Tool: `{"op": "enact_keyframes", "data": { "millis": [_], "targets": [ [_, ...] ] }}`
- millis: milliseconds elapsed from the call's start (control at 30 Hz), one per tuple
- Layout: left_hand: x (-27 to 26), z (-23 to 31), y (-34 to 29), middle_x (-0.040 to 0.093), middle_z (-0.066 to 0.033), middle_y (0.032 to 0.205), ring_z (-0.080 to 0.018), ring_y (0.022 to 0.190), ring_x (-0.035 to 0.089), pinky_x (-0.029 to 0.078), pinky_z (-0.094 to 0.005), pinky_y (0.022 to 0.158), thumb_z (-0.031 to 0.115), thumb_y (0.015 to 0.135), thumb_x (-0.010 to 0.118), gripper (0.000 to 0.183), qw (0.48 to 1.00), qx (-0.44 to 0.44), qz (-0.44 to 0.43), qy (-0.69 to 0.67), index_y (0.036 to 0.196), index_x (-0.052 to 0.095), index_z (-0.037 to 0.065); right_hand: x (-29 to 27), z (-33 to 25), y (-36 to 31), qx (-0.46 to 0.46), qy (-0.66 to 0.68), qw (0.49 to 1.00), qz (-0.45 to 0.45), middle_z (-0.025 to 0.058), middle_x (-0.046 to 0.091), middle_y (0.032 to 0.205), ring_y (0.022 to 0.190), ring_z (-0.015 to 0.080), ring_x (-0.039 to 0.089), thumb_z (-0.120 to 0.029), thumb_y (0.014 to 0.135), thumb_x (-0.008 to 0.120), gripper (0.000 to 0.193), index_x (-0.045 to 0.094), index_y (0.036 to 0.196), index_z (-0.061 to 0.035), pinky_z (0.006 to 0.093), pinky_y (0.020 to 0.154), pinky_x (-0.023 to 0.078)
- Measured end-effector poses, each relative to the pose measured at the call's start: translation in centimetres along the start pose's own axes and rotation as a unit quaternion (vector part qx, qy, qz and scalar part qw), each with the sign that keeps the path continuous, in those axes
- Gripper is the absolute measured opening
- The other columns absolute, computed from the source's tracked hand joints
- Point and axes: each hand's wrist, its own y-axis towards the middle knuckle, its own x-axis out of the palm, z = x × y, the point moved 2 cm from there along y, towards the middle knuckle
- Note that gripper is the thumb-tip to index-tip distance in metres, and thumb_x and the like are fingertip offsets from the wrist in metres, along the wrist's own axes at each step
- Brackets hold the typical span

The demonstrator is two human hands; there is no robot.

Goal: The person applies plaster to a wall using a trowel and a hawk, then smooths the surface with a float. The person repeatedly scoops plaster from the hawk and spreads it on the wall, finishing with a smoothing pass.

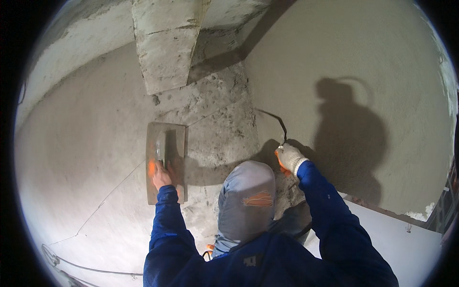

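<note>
My left hand grips the lower end of the handle of a rectangular grey plastering float. The float's long sides run up and down, and orange patches show on it beside my fingers. My right hand, in a pale knitted glove with an orange palm, is closed round a trowel. Its thin dark blade appears nearly edge-on, with the tip close to the corner between the rough patch and the smooth right-hand wall. Most of the trowel's handle is hidden in the glove. Whether either tool touches the wall, I cannot tell.
Between my arms rises my bent knee in torn jeans. A rough concrete beam juts in above. A thin string crosses the left wall behind the float. Cables hang at the lower left. A smooth plastered wall fills the right.
</note>
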Motion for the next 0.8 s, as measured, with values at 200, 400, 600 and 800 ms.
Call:
{"op": "enact_keyframes", "data": {
  "millis": [200, 400, 600, 800],
  "targets": [
    [-0.5, 0.5, 0.3, 0.065, -0.0245, 0.089, -0.046, 0.082, 0.063, 0.05, -0.0538, 0.069, 0.041, 0.09, 0.056, 0.035, 0.999, -0.019, -0.042, 0.027, 0.101, 0.053, 0.008, -1.2, -1.2, 3.0, 0.072, 0.141, 0.987, 0.005, 0.0117, 0.066, 0.078, 0.07, 0.0261, 0.066, -0.04, 0.097, 0.046, 0.04, 0.061, 0.093, -0.0035, 0.0422, 0.059, 0.053],
    [-0.5, 0.4, 0.1, 0.066, -0.0252, 0.089, -0.0455, 0.081, 0.064, 0.051, -0.0529, 0.069, 0.039, 0.09, 0.057, 0.036, 1.0, 0.024, -0.004, 0.003, 0.104, 0.055, 0.005, 2.0, 2.5, 0.8, -0.085, -0.108, 0.99, 0.019, 0.0155, 0.067, 0.092, 0.078, 0.0285, 0.068, -0.029, 0.097, 0.047, 0.033, 0.06, 0.108, -0.0004, 0.0429, 0.067, 0.054],
    [0.1, -0.4, 0.2, 0.066, -0.0242, 0.089, -0.0449, 0.082, 0.064, 0.05, -0.0532, 0.068, 0.038, 0.089, 0.059, 0.033, 0.999, -0.016, -0.033, 0.038, 0.104, 0.054, 0.009, -1.9, -1.4, -1.7, 0.016, 0.062, 0.995, 0.077, 0.0161, 0.066, 0.082, 0.071, 0.0284, 0.068, -0.031, 0.098, 0.045, 0.033, 0.059, 0.103, -0.0013, 0.043, 0.06, 0.054],
    [-0.5, 0.3, 0.1, 0.065, -0.0244, 0.084, -0.0462, 0.078, 0.063, 0.049, -0.0551, 0.067, 0.039, 0.089, 0.058, 0.033, 0.999, -0.018, -0.036, 0.034, 0.103, 0.053, 0.009, 0.0, -0.1, -2.0, 0.053, -0.092, 0.994, 0.007, 0.0169, 0.067, 0.088, 0.073, 0.03, 0.067, -0.034, 0.098, 0.047, 0.035, 0.06, 0.112, -0.0048, 0.0428, 0.062, 0.054]
  ]
}}
